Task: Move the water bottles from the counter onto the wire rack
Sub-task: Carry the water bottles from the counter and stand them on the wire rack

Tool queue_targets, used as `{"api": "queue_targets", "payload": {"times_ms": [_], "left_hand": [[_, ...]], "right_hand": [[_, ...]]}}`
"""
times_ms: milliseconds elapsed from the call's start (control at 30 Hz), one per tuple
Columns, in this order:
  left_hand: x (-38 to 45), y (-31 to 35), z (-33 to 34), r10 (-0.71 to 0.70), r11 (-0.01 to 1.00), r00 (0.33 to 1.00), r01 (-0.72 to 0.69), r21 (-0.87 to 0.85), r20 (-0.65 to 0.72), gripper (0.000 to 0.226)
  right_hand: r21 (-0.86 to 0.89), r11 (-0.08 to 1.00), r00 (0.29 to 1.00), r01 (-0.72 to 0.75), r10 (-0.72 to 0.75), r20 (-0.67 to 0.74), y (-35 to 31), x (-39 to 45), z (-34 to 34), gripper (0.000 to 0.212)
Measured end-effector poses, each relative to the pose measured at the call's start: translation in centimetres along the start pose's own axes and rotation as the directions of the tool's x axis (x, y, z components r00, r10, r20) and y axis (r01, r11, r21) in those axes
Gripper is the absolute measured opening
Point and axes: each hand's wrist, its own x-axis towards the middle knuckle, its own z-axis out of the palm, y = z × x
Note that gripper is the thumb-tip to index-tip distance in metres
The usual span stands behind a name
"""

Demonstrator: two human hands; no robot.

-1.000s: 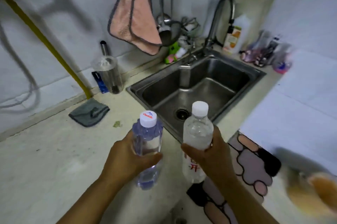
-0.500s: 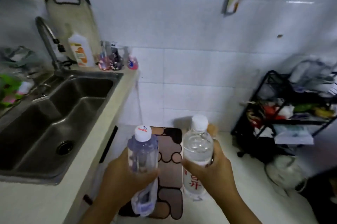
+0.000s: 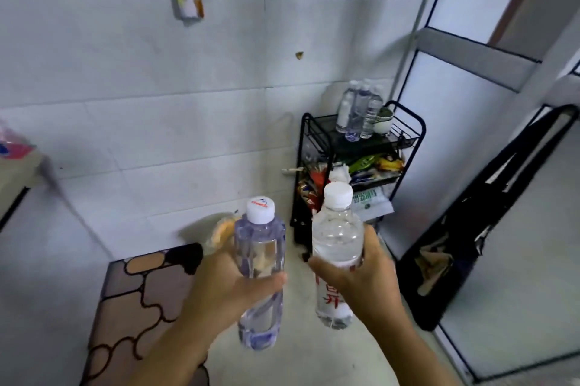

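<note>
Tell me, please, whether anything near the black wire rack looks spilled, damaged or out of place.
Nothing is spilled. One odd thing: the white printed packet sticks out past the edge of a lower shelf of the black wire rack, tilted downward. The clear bottles on top stand upright.

We saw a bottle point(image 3: 260, 263) with a bluish-violet tint and a white cap printed in red and blue. The other bottle point(image 3: 337, 255) was clear, with a plain white cap and red characters on a white label. The rack point(image 3: 411, 134) was black wire. The mat point(image 3: 138, 301) showed tan and brown rounded patches outlined in black. The wall tiles point(image 3: 125, 71) were white. A black bag point(image 3: 489, 219) leaned nearby.
</note>
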Motion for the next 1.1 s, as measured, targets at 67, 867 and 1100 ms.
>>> {"api": "queue_targets", "payload": {"times_ms": [67,867,1100], "left_hand": [[2.5,1.7,1.8,0.045,0.999,0.997,-0.046,0.014,0.063,0.046],[43.5,12.2,15.9,0.17,0.985,0.952,-0.173,-0.009,0.255,0.062],[51.2,15.2,18.4,0.154,0.988,0.975,-0.15,-0.035,0.158,0.059]], "right_hand": [[0.003,1.0,0.999,-0.027,0.027,-0.037,1.1,2.2,-1.6,0.049],[0.098,0.972,0.933,-0.214,0.233,-0.275,8.8,37.8,-7.7,0.062],[0.144,0.977,0.957,-0.156,0.186,-0.221,9.7,48.5,-7.9,0.067]]}}
